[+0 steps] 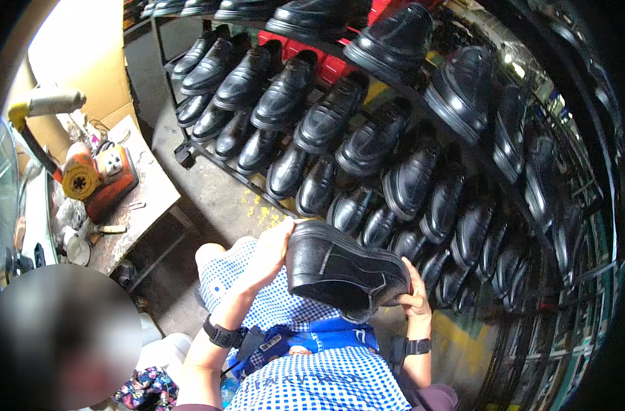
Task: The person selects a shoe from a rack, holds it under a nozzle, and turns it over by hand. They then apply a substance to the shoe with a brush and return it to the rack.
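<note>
black shoe [343, 267] | left hand [271, 250] grips heel | right hand [414, 296] clasps toe, fingers hidden

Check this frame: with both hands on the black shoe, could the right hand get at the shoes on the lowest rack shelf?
Probably not as things stand. The right hand props the toe end of the black shoe, so it is occupied. The lowest-shelf shoes sit just behind it with nothing between; a freed hand likely could.
</note>
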The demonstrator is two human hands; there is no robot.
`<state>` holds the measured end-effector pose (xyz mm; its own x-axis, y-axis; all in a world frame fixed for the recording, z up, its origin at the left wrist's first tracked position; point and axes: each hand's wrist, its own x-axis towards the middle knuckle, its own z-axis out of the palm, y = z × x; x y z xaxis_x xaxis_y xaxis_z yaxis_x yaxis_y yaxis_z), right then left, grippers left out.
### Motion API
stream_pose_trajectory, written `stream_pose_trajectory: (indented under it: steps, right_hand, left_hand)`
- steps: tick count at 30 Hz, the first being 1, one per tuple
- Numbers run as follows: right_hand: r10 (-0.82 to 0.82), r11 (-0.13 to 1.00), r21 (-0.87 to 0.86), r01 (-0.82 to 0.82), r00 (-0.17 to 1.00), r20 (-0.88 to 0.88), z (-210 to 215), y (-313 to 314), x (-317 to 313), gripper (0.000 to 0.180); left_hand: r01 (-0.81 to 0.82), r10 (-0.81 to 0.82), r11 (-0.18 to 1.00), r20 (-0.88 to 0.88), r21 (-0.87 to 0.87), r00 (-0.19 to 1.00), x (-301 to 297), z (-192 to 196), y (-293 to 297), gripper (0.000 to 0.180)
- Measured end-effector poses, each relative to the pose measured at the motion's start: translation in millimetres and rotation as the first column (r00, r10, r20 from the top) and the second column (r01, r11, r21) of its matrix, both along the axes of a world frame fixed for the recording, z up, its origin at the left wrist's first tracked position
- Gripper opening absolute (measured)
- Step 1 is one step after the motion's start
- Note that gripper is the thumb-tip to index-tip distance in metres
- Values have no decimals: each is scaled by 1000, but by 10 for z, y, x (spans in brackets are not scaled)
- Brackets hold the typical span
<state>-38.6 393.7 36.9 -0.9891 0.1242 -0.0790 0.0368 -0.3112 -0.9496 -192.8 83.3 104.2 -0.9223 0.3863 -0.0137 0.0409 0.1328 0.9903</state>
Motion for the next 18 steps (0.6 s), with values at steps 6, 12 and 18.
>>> stream_pose_trajectory:
  steps: [6, 12, 18]
  right_hand:
    - [-273, 962, -3, 274, 957, -96, 429, -303, 81, 84]
    - [-728, 679, -408, 611, 633, -264, 840, 169, 417, 76]
    - [-869, 403, -506, 762, 146, -473, 1574, 469, 863, 28]
  left_hand:
    - [-10, 9, 1000, 29, 27, 1000, -17, 180, 254, 41]
    - [50, -171, 909, 260, 415, 950, -268, -528, 873, 56]
    - [257, -266, 964, 241, 69, 933, -328, -2225, 918, 45]
